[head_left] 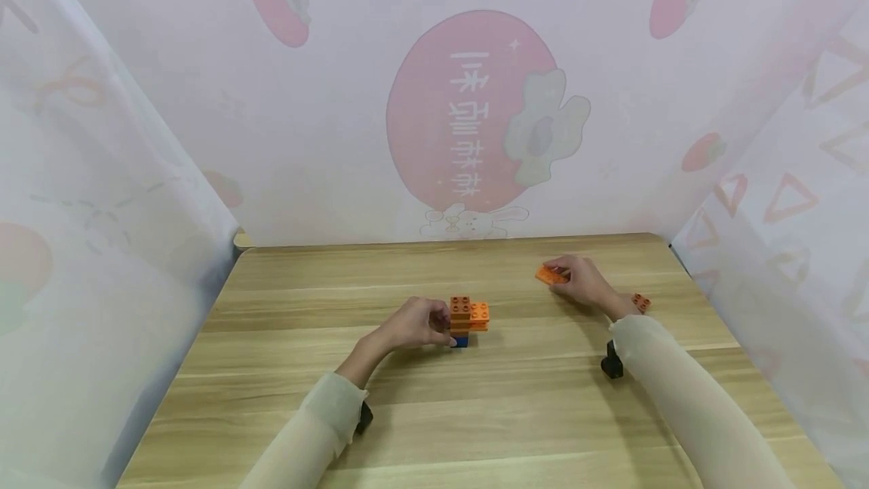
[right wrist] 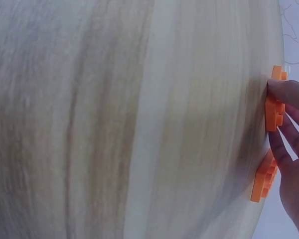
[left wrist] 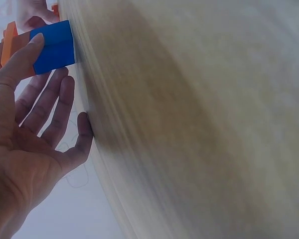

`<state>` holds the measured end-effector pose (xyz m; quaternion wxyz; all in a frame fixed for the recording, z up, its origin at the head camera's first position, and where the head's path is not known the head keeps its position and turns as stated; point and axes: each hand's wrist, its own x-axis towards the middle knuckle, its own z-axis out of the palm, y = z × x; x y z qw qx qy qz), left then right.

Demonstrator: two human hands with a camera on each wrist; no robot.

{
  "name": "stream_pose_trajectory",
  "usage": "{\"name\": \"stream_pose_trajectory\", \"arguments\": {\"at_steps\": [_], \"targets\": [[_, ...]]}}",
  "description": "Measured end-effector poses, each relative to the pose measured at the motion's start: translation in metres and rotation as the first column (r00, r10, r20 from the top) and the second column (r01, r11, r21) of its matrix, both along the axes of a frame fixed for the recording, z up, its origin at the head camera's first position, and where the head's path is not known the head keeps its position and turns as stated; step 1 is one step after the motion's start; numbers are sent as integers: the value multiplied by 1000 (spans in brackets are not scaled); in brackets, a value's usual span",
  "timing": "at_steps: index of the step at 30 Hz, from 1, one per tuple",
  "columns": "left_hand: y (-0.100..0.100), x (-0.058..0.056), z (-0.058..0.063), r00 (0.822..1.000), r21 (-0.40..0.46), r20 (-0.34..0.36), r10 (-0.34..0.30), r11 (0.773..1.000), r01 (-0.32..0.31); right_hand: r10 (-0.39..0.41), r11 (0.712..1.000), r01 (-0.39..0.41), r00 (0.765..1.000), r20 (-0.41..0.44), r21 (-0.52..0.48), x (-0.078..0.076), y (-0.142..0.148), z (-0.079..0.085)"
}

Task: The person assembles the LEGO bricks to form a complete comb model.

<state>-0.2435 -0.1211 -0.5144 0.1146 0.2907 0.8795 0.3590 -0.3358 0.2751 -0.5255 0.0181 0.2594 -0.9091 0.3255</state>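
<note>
A stack of toy building bricks (head_left: 460, 308) stands near the middle of the table, brown above with a blue brick (left wrist: 55, 47) at its base. Orange bricks (head_left: 479, 312) jut out from the stack's right side. My left hand (head_left: 421, 321) holds the stack from the left, its thumb (left wrist: 37, 40) against the blue brick and the fingers on the far side. Farther back and to the right, my right hand (head_left: 580, 279) pinches a flat orange brick (right wrist: 273, 110) between thumb and fingers, low at the tabletop. Another orange brick (right wrist: 263, 179) lies close by those fingers.
A reddish-brown brick (head_left: 640, 302) lies just right of the right wrist. The wooden table (head_left: 305, 278) ends at a printed pale curtain (head_left: 339, 134) behind and at both sides. Black wrist devices (head_left: 612, 362) hang under both sleeves.
</note>
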Motion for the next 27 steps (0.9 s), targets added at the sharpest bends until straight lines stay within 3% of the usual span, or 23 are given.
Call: {"name": "stream_pose_trajectory", "arguments": {"at_steps": [12,19,27], "targets": [[-1,0,-3,1000,1,7,-2,1000,2,2,1000,-3,1000,25,25,1,5,-6],[-2,0,-4,1000,2,13,-2,1000,2,-8,1000,7,999,48,19,4,6,-3],[-2,0,-1,1000,16,6,-10,1000,10,14,1000,-13,1000,20,-23,8,0,6]]}}
